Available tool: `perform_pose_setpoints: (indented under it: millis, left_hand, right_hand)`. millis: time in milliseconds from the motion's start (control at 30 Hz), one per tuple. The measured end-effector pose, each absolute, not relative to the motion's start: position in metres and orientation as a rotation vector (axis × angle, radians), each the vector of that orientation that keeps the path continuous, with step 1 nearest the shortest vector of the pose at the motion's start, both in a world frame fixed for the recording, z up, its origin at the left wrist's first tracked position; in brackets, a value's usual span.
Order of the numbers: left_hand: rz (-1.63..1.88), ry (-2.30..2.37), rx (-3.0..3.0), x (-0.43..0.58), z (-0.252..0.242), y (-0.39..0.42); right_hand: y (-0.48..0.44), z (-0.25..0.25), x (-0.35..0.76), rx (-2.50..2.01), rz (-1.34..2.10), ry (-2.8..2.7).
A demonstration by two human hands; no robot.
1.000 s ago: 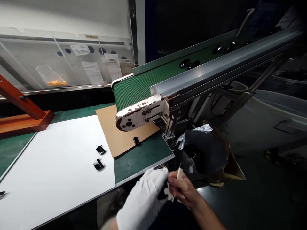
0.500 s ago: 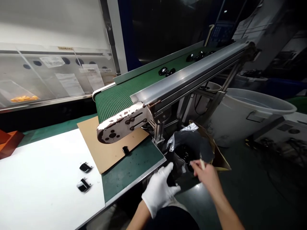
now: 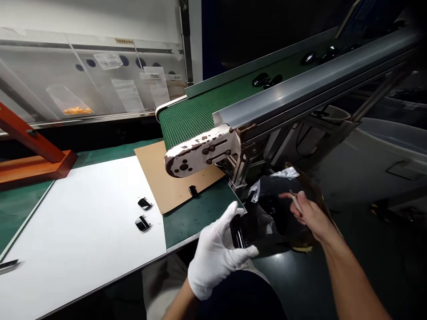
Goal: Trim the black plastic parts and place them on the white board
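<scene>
My left hand (image 3: 211,253), in a white glove, is curled around a glossy black plastic part (image 3: 237,233), thumb and fingers at its ends. My bare right hand (image 3: 312,218) grips a thin, light-coloured stick-like tool (image 3: 296,203); its exact kind is unclear. The right hand is over a carton lined with a dark bag (image 3: 256,191), in which shiny black pieces (image 3: 269,206) show dimly. Two small black parts (image 3: 144,204) (image 3: 142,223) lie on the white sheet (image 3: 90,231). Another small black part (image 3: 193,191) rests at the cardboard's edge.
A green conveyor belt (image 3: 190,120) carrying several black parts (image 3: 267,80) slopes up to the right. Its end overhangs the cardboard (image 3: 153,164) on the bench. An orange stand (image 3: 50,166) is at the left, near a knife-like object (image 3: 8,266). A large pale tub (image 3: 383,151) stands at right.
The view has turned left, so the bench and belt sit further right. The black part in my left hand now shows clearly. My right hand, with the tool, has moved away from my left hand.
</scene>
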State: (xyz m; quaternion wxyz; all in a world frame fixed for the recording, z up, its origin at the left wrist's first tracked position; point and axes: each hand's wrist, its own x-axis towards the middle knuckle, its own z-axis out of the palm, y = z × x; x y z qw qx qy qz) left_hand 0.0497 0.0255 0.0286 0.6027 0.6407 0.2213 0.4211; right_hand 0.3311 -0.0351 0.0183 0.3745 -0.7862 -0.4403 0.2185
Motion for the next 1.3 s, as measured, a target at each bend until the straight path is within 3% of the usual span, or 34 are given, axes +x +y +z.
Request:
perform_pose_setpoints:
  millis: [300, 433, 733, 1033, 1300]
  left_hand:
    - [1.038, 0.437, 1.357, 0.036, 0.044, 0.014]
    - [1.083, 0.443, 1.293, 0.033, 0.05, 0.009]
    - [1.089, 0.595, 1.382, 0.028, 0.055, 0.005]
    - [1.059, 0.605, 1.356, 0.028, 0.053, 0.006]
    - [1.051, 0.539, 1.23, 0.028, 0.052, 0.006]
  right_hand:
    - [-0.038, 0.088, 0.253, -1.479, 1.026, -1.656]
    - [-0.037, 0.11, 0.229, -1.418, 0.938, -1.809]
    - [-0.028, 0.122, 0.2, -1.573, 0.362, -2.321]
    - [-0.023, 0.12, 0.197, -1.645, 0.402, -2.341]
    - [-0.021, 0.115, 0.194, -1.616, 0.188, -2.377]
